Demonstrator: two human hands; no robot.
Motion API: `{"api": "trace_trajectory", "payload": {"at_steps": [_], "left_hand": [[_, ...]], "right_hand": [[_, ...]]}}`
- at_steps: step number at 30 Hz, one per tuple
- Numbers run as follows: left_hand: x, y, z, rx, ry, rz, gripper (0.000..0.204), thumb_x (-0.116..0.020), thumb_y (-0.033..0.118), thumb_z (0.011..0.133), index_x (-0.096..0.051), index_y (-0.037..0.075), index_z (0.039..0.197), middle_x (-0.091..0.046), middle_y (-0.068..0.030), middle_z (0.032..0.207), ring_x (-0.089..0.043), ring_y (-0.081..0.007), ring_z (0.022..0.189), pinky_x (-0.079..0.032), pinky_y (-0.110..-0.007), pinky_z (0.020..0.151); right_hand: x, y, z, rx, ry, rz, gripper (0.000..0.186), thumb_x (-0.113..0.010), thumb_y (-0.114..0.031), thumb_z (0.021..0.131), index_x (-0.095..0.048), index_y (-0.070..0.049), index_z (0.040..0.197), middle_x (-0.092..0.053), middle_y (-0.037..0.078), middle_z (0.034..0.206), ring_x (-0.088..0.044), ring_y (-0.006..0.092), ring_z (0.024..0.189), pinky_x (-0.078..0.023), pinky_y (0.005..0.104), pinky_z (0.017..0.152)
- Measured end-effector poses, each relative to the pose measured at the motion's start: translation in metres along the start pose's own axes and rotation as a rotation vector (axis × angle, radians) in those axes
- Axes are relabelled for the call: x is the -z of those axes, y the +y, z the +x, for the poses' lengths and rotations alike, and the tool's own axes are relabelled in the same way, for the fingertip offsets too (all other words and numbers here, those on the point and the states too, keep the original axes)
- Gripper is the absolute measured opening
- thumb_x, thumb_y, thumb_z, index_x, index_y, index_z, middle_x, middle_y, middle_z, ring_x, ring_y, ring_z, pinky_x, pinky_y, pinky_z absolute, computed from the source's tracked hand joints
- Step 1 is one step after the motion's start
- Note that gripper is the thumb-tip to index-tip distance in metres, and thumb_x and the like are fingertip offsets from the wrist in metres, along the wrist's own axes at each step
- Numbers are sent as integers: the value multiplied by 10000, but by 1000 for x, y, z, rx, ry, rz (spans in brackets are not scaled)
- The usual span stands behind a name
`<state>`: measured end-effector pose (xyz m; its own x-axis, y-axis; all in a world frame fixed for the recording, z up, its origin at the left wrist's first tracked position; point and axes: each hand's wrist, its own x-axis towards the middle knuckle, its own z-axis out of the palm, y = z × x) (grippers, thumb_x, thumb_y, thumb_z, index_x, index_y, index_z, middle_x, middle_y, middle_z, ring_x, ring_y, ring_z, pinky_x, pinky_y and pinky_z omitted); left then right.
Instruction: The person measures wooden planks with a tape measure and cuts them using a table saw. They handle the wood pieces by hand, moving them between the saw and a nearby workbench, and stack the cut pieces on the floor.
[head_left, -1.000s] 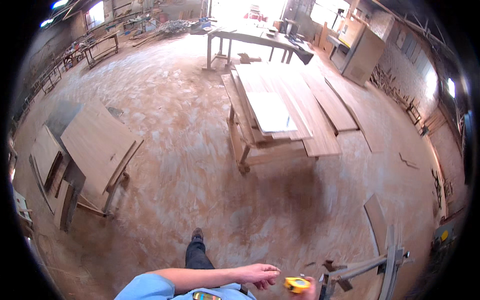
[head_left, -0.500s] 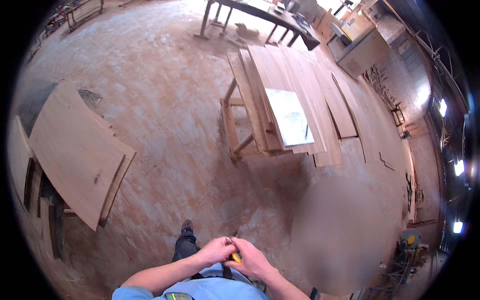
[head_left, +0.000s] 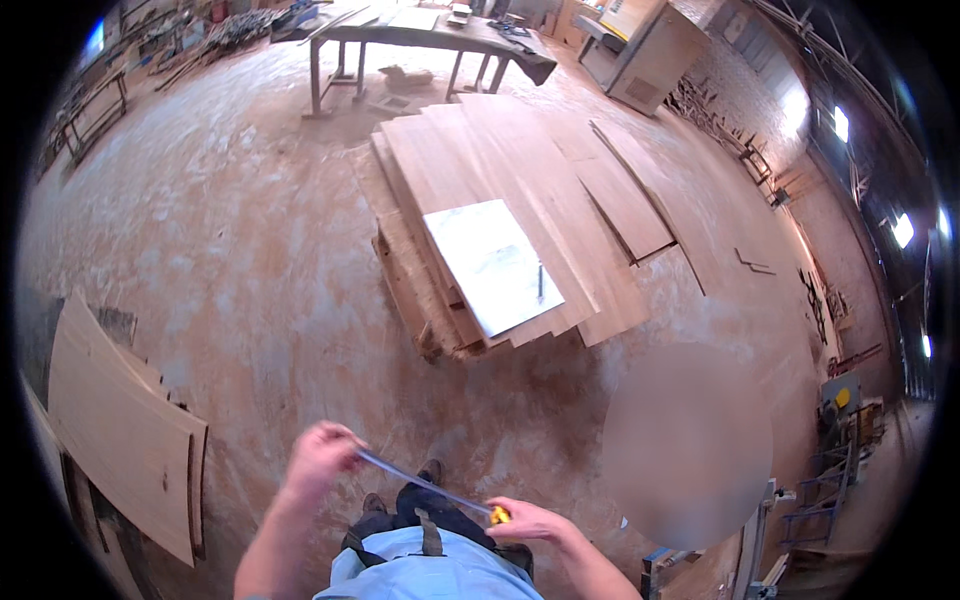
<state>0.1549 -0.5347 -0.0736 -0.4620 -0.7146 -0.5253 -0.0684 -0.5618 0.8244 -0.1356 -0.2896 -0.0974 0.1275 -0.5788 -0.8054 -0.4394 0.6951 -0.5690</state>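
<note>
Holding a yellow tape measure (head_left: 500,515) in the right hand (head_left: 535,522), curled about the case. Gripping the end of the pale blade (head_left: 425,483) in the left hand (head_left: 325,458), closed too, though blurred. Drawn out straight between the hands, in front of the blue shirt (head_left: 430,577) and above the shoes (head_left: 373,503). Facing stacked boards (head_left: 460,155) topped by a white sheet (head_left: 480,260), well apart from the hands.

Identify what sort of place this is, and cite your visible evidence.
Probably a woodworking workshop: wooden boards lie stacked near the middle, more wooden panels sit at the lower left, and the right hand holds a yellow tape measure.
</note>
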Motion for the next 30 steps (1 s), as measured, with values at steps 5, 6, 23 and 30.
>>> {"api": "trace_trajectory", "payload": {"at_steps": [5,6,23,30], "left_hand": [[88,99,99,-405,322,-301,135,-597,59,869,-559,46,997,-630,-43,757,-614,-132,640,-511,-247,531],[116,115,119,-383,408,-322,86,-583,70,881,-567,51,963,-623,-37,753,-605,-129,634,-511,-252,533],[-112,34,247,245,-84,-93,208,-515,200,950,-584,19,872,-619,-47,739,-594,-115,643,-502,-243,544],[-78,92,350,90,88,31,206,-534,176,904,-597,-8,836,-591,-59,651,-544,-135,492,-447,-287,447]], "right_hand": [[47,84,-35,-284,78,150,486,-611,-456,826,-647,-86,1140,-674,87,980,-610,198,952,-466,316,858],[49,91,-39,-344,87,172,454,-599,-457,834,-678,-91,1090,-684,79,952,-618,187,929,-469,311,846],[62,-62,102,-120,732,318,307,-610,-309,852,-695,-24,931,-694,121,786,-670,187,764,-507,321,724],[77,-109,126,-205,744,396,343,-598,-346,863,-694,-26,940,-679,180,820,-679,281,800,-504,356,727]]}}
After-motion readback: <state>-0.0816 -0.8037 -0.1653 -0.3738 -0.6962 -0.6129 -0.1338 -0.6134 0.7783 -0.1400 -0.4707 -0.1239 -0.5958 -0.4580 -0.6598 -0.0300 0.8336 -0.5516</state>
